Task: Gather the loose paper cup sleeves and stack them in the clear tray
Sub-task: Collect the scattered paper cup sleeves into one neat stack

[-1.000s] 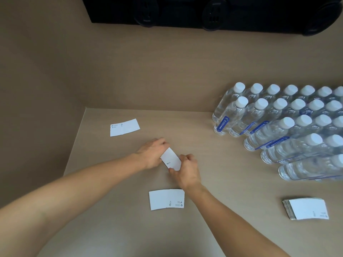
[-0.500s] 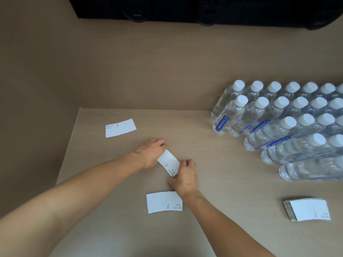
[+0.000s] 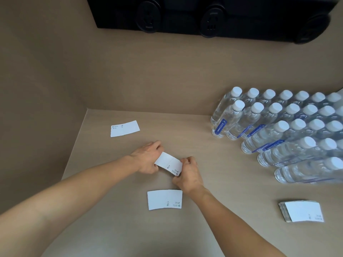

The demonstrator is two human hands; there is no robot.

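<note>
Both hands are on one sleeve right now. My left hand (image 3: 146, 158) pinches the far-left end of the held sleeve (image 3: 168, 163), my right hand (image 3: 187, 173) grips its near-right corner, so the white card is stretched between them at a slant, just off the surface (image 3: 213, 210). Both sets of fingers are closed on it; neither hand is free. I'd say it's held at both ends to square it up and keep it flat, since a folded sleeve this thin flexes easily under a one-sided grip.

Two more are loose. A near sleeve (image 3: 164, 199) lies flat just below my right wrist, almost under the forearm, printed end to the right. A far sleeve (image 3: 124, 128) sits well apart, up towards the back-left corner, beyond my left hand.

Off to the right, a stack of sleeves (image 3: 301, 211) rests near the front edge, edges fanned slightly at its left side. I can't make out a clear tray around it, or anywhere else in view. The water bottles (image 3: 278, 127) crowd the right rear in tight rows, clear of the working area.

My read: gathering is partway along, with one in hand and two to collect.
</note>
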